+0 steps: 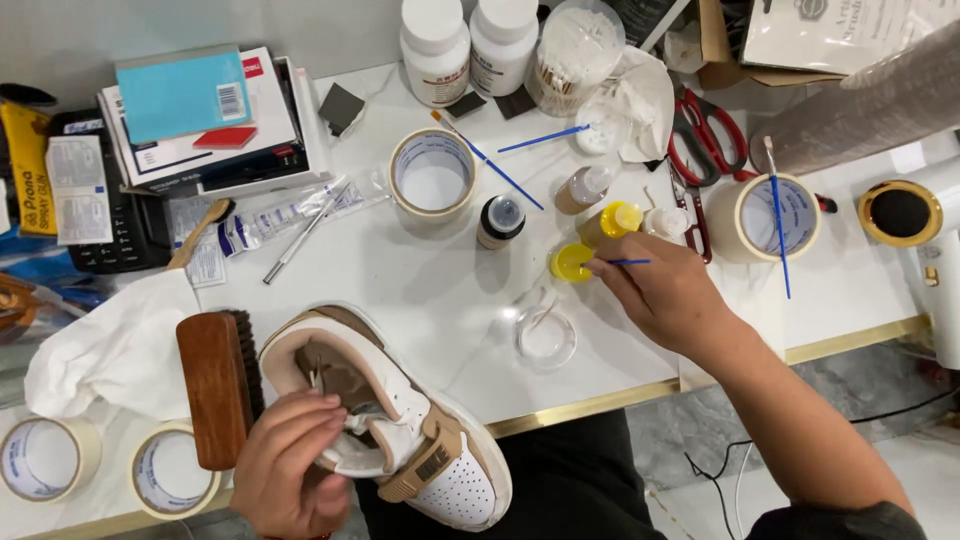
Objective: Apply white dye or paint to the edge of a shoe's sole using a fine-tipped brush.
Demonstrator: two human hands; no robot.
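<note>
White marble table (pixel 450 310), gold edge, grey floor (pixel 700 430)

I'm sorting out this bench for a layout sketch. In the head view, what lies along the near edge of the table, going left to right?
Tape roll → second tape roll → wooden brush → left hand → shoe → clear dish → right hand, holding a thin blue brush.
</note>
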